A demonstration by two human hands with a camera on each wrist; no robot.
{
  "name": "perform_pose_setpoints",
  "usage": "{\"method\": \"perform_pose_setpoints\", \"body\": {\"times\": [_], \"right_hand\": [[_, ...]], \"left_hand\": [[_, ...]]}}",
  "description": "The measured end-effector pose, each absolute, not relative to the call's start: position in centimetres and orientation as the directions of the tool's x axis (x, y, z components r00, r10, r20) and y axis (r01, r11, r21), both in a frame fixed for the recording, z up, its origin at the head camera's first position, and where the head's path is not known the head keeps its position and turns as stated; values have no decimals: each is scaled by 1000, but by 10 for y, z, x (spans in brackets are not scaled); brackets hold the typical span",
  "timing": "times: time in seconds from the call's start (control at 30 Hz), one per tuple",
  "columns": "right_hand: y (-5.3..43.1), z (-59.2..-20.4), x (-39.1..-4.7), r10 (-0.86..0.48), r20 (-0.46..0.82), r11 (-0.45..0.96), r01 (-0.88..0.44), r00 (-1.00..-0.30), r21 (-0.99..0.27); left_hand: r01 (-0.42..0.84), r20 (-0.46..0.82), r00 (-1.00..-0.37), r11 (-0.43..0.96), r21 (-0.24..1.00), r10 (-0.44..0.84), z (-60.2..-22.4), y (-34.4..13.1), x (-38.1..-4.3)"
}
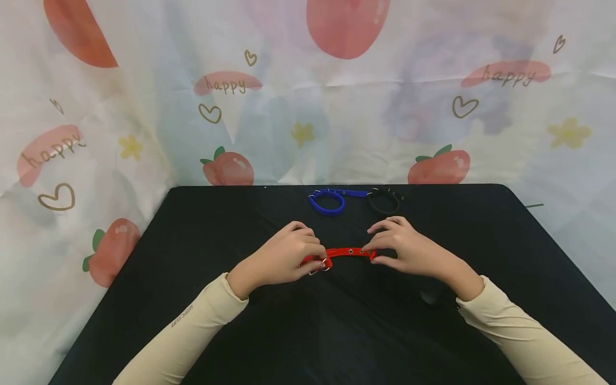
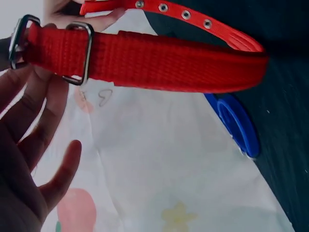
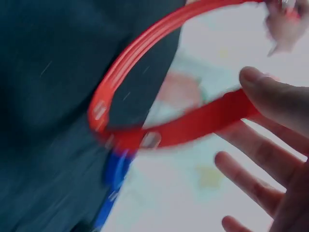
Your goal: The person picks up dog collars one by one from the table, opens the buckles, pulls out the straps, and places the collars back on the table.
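Just beyond the grip, a blue collar [image 1: 329,212] is lying on the black table [image 1: 289,331], its strap [image 1: 352,193] running rightward toward what is looking like a black collar [image 1: 385,213], dimly showing. Farther behind the grip, a pale cloth [image 1: 356,107] is hanging, bearing printed red fruit [image 1: 231,170] and yellow flowers [image 1: 302,135].

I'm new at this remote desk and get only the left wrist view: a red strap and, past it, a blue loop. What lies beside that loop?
Observer: In the head view, a black loop lies to the right of the blue loop.

Visitor: Neat! And what is the person wearing on the left arm?

Observer: A cream left sleeve with small lettering on it, reaching down to the wrist.
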State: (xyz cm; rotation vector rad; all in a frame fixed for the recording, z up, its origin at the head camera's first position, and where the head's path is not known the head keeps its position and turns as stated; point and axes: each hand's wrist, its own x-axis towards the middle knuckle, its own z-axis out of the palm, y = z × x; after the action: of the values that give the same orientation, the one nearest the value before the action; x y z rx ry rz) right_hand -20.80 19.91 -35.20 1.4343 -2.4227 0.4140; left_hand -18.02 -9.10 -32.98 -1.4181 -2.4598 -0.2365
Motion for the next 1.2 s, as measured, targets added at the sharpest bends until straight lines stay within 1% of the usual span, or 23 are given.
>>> {"method": "perform_pose_setpoints", "body": {"times": [0.13,0.23,0.37,0.5,0.63,0.73,0.8,0.9,1.03,1.2], "right_hand": [[178,-348,-195,-778,521,372,-926,-350,-66],[166,-347,-186,-744,600,366,-931,-295,-3],[155,-349,-181,-712,641,414,-908,-285,57],[151,-350,-181,-714,637,428,-901,-291,68],[153,-348,-182,-715,635,426,-902,-291,66],[158,-344,-183,-689,657,447,-893,-305,54],[165,-341,-185,-667,671,472,-880,-323,46],[180,-339,-189,-630,689,532,-845,-358,48],[206,-340,-197,-604,677,627,-775,-419,80],[239,-348,-206,-584,622,727,-678,-522,114]], "left_hand": [[844,341,-504,536,-1,794,-335,-79,-178],[828,363,-532,560,32,765,-338,-72,-177],[814,391,-550,578,52,738,-340,-64,-178],[809,399,-547,587,29,735,-340,-58,-179],[826,348,-532,564,10,772,-339,-55,-179],[858,251,-505,512,41,826,-340,-55,-180],[866,187,-500,495,76,846,-342,-58,-180],[850,133,-526,519,89,840,-346,-69,-180],[818,156,-569,575,13,807,-351,-91,-182],[770,232,-594,628,-115,770,-357,-121,-190]]}}
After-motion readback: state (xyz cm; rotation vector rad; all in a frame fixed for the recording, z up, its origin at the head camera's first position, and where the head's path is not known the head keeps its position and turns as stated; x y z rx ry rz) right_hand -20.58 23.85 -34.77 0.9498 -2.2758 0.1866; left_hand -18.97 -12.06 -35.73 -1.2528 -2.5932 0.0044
